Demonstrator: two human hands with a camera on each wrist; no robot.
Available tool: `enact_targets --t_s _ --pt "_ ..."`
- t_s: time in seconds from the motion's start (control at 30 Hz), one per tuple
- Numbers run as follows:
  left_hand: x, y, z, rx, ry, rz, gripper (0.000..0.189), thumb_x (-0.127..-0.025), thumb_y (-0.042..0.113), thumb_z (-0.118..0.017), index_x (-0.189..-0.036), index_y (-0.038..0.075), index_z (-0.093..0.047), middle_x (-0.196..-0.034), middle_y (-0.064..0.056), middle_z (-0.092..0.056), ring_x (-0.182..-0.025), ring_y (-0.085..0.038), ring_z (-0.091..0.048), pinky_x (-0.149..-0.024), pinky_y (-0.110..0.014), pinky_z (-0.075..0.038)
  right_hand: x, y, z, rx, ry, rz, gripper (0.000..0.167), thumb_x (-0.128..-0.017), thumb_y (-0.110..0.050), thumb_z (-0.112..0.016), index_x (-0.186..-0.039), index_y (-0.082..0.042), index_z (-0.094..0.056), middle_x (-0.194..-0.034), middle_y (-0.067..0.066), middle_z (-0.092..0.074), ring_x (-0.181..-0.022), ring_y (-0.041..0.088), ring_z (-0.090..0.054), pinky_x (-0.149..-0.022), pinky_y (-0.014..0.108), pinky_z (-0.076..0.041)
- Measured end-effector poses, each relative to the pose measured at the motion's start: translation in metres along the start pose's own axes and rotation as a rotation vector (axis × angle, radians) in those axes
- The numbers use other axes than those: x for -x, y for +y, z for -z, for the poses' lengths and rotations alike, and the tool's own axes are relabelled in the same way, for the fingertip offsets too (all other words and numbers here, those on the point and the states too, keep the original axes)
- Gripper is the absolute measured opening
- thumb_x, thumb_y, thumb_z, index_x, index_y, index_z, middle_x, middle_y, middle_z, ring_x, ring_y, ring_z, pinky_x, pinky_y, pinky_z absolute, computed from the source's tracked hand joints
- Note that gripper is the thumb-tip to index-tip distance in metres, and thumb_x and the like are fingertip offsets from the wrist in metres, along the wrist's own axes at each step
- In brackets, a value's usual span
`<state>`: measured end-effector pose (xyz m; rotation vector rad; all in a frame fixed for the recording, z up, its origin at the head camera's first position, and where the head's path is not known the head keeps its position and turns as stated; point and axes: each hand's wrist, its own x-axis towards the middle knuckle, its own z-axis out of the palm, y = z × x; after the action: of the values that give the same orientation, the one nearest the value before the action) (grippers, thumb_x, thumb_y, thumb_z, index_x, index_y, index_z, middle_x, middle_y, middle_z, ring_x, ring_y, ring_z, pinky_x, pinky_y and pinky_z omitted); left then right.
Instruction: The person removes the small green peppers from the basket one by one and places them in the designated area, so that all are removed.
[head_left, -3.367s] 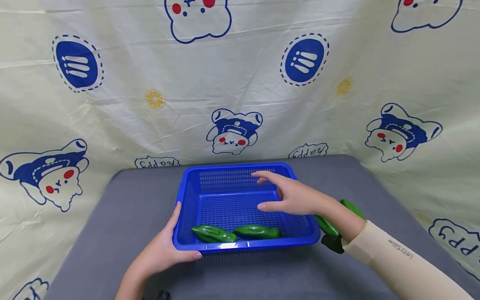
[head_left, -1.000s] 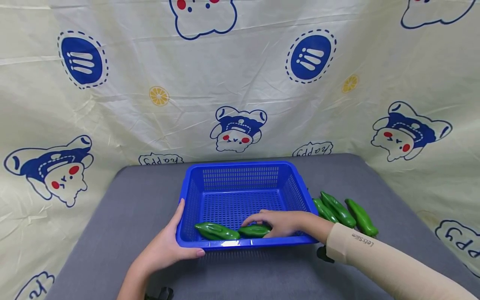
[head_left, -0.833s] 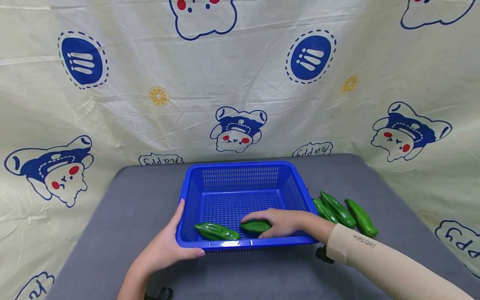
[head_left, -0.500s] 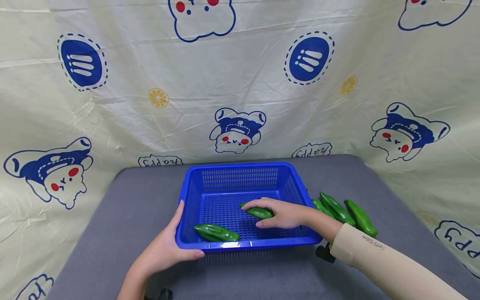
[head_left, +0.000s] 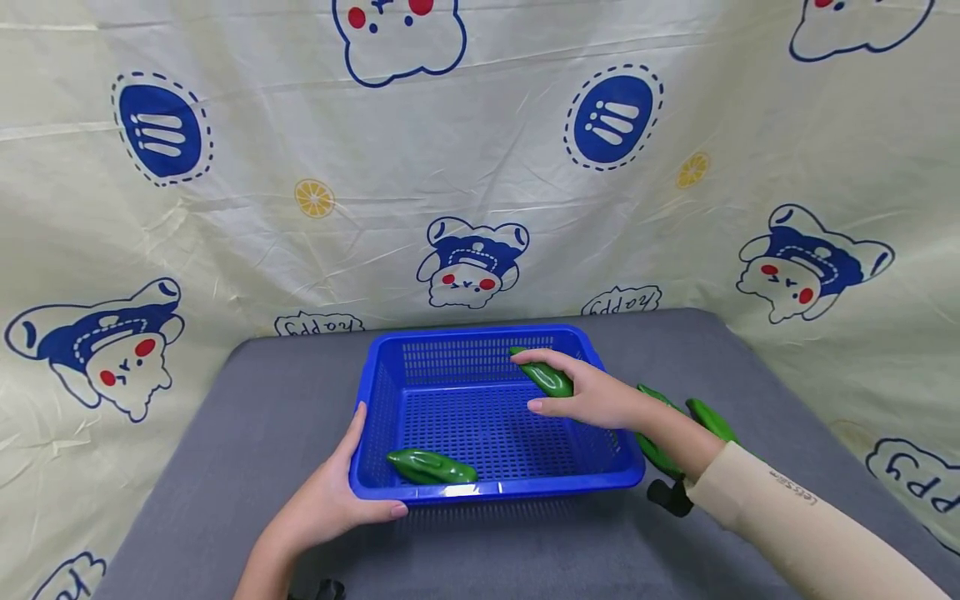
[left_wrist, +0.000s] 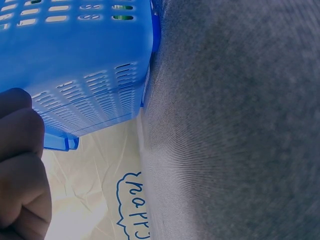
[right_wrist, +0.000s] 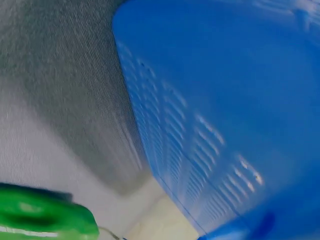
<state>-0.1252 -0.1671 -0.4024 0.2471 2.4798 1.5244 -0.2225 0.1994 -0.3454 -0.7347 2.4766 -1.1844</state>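
Note:
A blue plastic basket point(head_left: 525, 487) with slotted walls stands on the grey tabletop. My left hand point(head_left: 326, 498) grips its near left corner, thumb along the front rim and fingers against the left side; curled fingers point(left_wrist: 20, 165) show in the left wrist view. Over the right part of the basket, my right hand point(head_left: 592, 393) holds a glossy green pepper point(head_left: 551, 380) between thumb and fingers, clear of the basket floor. Another green pepper point(head_left: 431, 467) lies inside along the front wall. The right wrist view does not show the right hand or its pepper.
More green peppers point(head_left: 712, 419) lie on the table right of the basket, partly hidden by my right forearm. One pepper point(right_wrist: 45, 215) shows beside the basket in the right wrist view. A printed pale cloth point(head_left: 360, 250) hangs behind and around the grey table point(head_left: 285, 400).
My right hand took hold of the right-hand pepper at the basket's front wall, then lifted it up and back to the right. The left hand stays on the basket's corner.

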Motion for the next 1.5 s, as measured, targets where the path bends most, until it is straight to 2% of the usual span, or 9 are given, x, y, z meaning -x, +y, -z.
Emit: enact_targets --t_s 0.2,0.43,0.5,0.67,0.9,1.03,1.17,1.4,1.5 --pt "0.000 0.000 0.000 0.002 -0.002 0.006 0.133 -0.071 0.032 -0.089 -0.159 0.027 0.010 -0.167 -0.017 -0.006 -0.129 -0.033 -0.050 -0.102 -0.046 -0.045 0.007 -0.003 0.017 0.020 0.047 -0.017 0.068 -0.087 -0.040 -0.075 -0.146 -0.039 -0.041 -0.154 0.005 -0.034 -0.114 0.032 -0.051 -0.081 0.037 -0.053" --pt "0.000 0.000 0.000 -0.014 0.004 0.007 0.134 -0.071 0.033 -0.090 -0.160 0.026 0.010 -0.166 -0.017 -0.009 -0.128 -0.031 -0.051 -0.103 -0.045 -0.044 0.026 0.005 0.039 0.014 0.093 -0.037 0.070 -0.088 -0.033 -0.076 -0.148 -0.033 -0.040 -0.151 0.009 -0.036 -0.109 0.033 -0.054 -0.079 0.038 -0.052" --pt "0.001 0.000 0.000 -0.025 0.008 0.000 0.134 -0.070 0.033 -0.090 -0.160 0.025 0.009 -0.166 -0.017 -0.010 -0.128 -0.031 -0.051 -0.103 -0.046 -0.043 0.033 0.009 0.045 0.036 0.116 -0.054 0.071 -0.088 -0.037 -0.075 -0.148 -0.033 -0.039 -0.152 0.009 -0.036 -0.115 0.033 -0.054 -0.082 0.042 -0.053" --pt "0.001 0.000 0.000 -0.048 0.016 -0.010 0.134 -0.070 0.035 -0.090 -0.160 0.025 0.009 -0.166 -0.017 -0.010 -0.131 -0.032 -0.048 -0.106 -0.049 -0.041 0.052 0.028 0.059 0.083 0.171 -0.100 0.072 -0.088 -0.044 -0.073 -0.150 -0.035 -0.036 -0.156 0.011 -0.035 -0.132 0.038 -0.046 -0.095 0.054 -0.049" --pt "0.001 0.000 0.000 -0.037 0.008 -0.020 0.134 -0.070 0.033 -0.090 -0.160 0.025 0.009 -0.166 -0.017 -0.011 -0.131 -0.031 -0.049 -0.106 -0.048 -0.040 0.079 0.064 0.079 0.129 0.198 -0.160 0.074 -0.091 -0.043 -0.069 -0.154 -0.029 -0.031 -0.153 0.018 -0.033 -0.124 0.040 -0.050 -0.088 0.051 -0.050" --pt "0.001 0.000 0.000 -0.047 0.013 -0.011 0.134 -0.070 0.034 -0.090 -0.160 0.026 0.009 -0.166 -0.017 -0.012 -0.131 -0.031 -0.049 -0.105 -0.048 -0.042 0.091 0.081 0.088 0.180 0.210 -0.189 0.073 -0.093 -0.043 -0.068 -0.153 -0.026 -0.031 -0.156 0.019 -0.031 -0.131 0.040 -0.044 -0.092 0.054 -0.048" --pt "0.001 -0.001 0.000 -0.060 0.014 -0.011 0.134 -0.070 0.036 -0.090 -0.160 0.026 0.009 -0.166 -0.017 -0.013 -0.133 -0.032 -0.047 -0.106 -0.050 -0.040 0.099 0.099 0.093 0.209 0.207 -0.216 0.073 -0.094 -0.039 -0.067 -0.154 -0.020 -0.030 -0.151 0.023 -0.034 -0.117 0.037 -0.051 -0.084 0.046 -0.050" --pt "0.002 -0.001 0.000 -0.067 0.022 -0.009 0.134 -0.070 0.035 -0.090 -0.160 0.026 0.008 -0.166 -0.017 -0.013 -0.134 -0.033 -0.045 -0.107 -0.051 -0.038 0.106 0.125 0.088 0.368 0.219 -0.217 0.073 -0.090 -0.042 -0.072 -0.148 -0.013 -0.038 -0.137 0.029 -0.040 -0.122 0.045 -0.042 -0.087 0.065 -0.042" --pt "0.002 -0.001 -0.001 -0.077 0.027 -0.009 0.134 -0.069 0.036 -0.090 -0.160 0.026 0.008 -0.166 -0.017 -0.015 -0.134 -0.032 -0.046 -0.108 -0.051 -0.038 0.107 0.131 0.082 0.441 0.216 -0.269 0.076 -0.087 -0.049 -0.072 -0.147 -0.015 -0.041 -0.124 0.026 -0.044 -0.107 0.038 -0.049 -0.078 0.056 -0.046"
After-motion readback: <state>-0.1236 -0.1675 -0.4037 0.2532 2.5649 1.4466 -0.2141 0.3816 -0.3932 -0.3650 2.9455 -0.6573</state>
